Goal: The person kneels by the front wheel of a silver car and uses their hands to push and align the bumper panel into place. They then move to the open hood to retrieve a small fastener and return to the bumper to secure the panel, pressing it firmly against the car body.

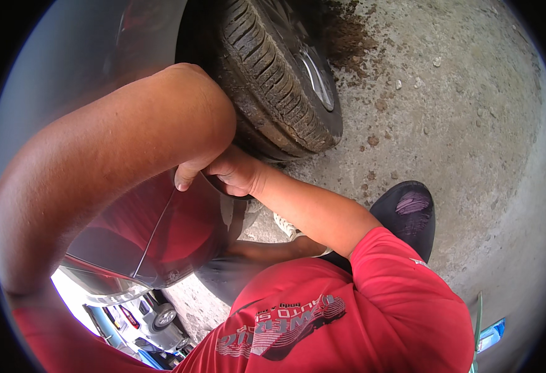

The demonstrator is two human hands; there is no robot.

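Left arm: bent close before the camera, its skin bare, and most of the left hand (188,176) is hidden behind it.
Left hand: one digit is seen pressed near the seam of the car panel (189,227); how far the hand is open, and whether anything is held, cannot be told.
Right hand: the right hand (234,175) is set just beside the left, with its fingers curled in at the panel's edge by the wheel opening; whether that edge is gripped cannot be told, as the fingertips are hidden.
Car panel: dark and glossy, it is placed below the left arm and beside the wheel; a thin seam is shown running down it, and red is mirrored in its surface.
Tyre: the tyre (273,87), its tread caked with dirt, is seen beyond the hands, fitted on a silver rim (316,81).
Floor: rough concrete floor (465,118) is strewn with crumbs of dirt near the tyre.
Clothing: a red shirt (403,304) is worn, and one knee (403,214) is covered in dark cloth with a purplish patch.
Background: a white vehicle (167,320) is partly seen at lower left.
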